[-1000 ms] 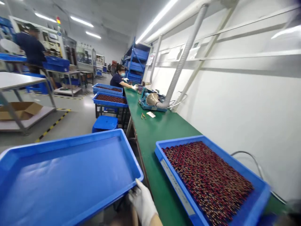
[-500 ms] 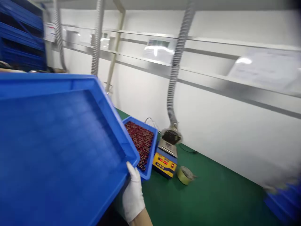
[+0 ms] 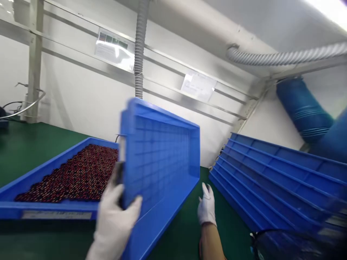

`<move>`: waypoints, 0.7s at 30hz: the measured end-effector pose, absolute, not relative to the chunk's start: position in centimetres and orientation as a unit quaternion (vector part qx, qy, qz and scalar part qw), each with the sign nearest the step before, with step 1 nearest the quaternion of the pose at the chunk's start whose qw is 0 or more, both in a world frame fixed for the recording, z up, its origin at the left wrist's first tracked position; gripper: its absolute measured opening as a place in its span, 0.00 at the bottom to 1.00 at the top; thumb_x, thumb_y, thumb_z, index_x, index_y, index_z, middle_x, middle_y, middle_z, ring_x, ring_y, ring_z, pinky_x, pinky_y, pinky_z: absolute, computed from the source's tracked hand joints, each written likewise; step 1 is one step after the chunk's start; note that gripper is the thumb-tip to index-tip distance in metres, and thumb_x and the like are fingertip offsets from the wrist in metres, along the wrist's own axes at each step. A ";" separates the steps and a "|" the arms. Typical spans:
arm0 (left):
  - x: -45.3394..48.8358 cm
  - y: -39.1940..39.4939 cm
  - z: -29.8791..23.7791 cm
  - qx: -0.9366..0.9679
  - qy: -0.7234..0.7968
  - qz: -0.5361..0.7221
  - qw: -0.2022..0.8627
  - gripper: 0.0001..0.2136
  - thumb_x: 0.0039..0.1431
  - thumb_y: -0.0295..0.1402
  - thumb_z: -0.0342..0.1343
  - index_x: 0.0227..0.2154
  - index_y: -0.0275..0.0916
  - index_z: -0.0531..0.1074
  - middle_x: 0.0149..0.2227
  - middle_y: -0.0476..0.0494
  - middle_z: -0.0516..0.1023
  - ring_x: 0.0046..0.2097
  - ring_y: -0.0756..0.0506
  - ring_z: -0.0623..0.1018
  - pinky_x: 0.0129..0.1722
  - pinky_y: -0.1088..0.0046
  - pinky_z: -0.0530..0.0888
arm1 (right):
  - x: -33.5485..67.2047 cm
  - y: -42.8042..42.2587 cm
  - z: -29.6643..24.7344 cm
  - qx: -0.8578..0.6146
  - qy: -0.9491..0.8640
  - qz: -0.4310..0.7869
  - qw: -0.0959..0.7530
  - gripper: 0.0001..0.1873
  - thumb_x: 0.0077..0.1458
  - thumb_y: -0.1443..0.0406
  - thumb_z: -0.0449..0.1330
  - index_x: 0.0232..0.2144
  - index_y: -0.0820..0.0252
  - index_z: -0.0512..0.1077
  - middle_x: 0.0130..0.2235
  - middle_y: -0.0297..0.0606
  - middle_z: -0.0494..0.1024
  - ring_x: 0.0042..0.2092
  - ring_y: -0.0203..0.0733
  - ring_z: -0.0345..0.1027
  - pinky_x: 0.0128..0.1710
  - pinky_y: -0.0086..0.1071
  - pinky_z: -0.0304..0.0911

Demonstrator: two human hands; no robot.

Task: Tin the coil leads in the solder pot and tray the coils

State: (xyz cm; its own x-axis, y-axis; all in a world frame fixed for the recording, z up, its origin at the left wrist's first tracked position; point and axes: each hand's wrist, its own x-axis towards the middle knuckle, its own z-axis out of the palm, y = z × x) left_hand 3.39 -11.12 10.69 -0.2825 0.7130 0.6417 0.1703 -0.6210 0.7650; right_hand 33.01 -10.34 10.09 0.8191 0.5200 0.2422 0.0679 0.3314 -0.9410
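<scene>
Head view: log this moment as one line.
left hand: grips tilted blue tray | right hand: open, nothing visible in it, near stacked trays | green bench: filled tray, small reddish pieces

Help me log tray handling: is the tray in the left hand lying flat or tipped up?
Tipped up: the held tray has its broad inner floor standing steeply, unlike the loaded tray lying flat.

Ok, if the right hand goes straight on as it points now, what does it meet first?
Probably the white wall, through the narrow gap between the held blue tray and the stacked blue trays. Depth is unclear, so the right hand might brush either first.
</scene>
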 end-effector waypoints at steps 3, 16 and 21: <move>12.0 -9.2 11.6 0.633 0.352 0.677 0.130 0.08 0.51 0.27 0.52 0.34 0.39 0.73 0.56 0.37 0.68 0.60 0.36 0.65 0.58 0.55 0.67 | 31.5 -11.8 13.5 -0.506 -0.344 0.119 0.782 0.29 0.51 0.50 0.59 0.53 0.52 0.65 0.59 0.38 0.65 0.61 0.47 0.56 0.56 0.40 0.57; 26.9 -6.2 5.1 0.890 0.170 0.420 0.050 0.32 0.45 0.47 0.61 0.53 0.41 0.66 0.60 0.36 0.64 0.61 0.28 0.61 0.58 0.47 0.62 | 37.3 -3.5 17.3 -0.628 -0.465 -0.065 0.621 0.24 0.48 0.55 0.60 0.45 0.63 0.72 0.42 0.45 0.78 0.44 0.50 0.70 0.48 0.43 0.61; 19.6 -7.7 -1.0 0.946 0.126 0.299 0.010 0.10 0.58 0.43 0.55 0.35 0.43 0.75 0.41 0.44 0.80 0.46 0.39 0.77 0.44 0.56 0.75 | 43.3 -2.3 14.0 -0.657 -0.480 -0.008 0.581 0.23 0.44 0.55 0.61 0.40 0.65 0.74 0.41 0.45 0.79 0.44 0.50 0.72 0.49 0.41 0.62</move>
State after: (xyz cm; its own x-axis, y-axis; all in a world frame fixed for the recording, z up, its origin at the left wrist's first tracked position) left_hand 19.61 -7.68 -0.98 0.7888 0.2450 0.5637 0.2329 -0.9679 0.0947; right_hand 43.34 -2.34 14.05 0.5388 0.6215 0.5687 0.6412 0.1352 -0.7553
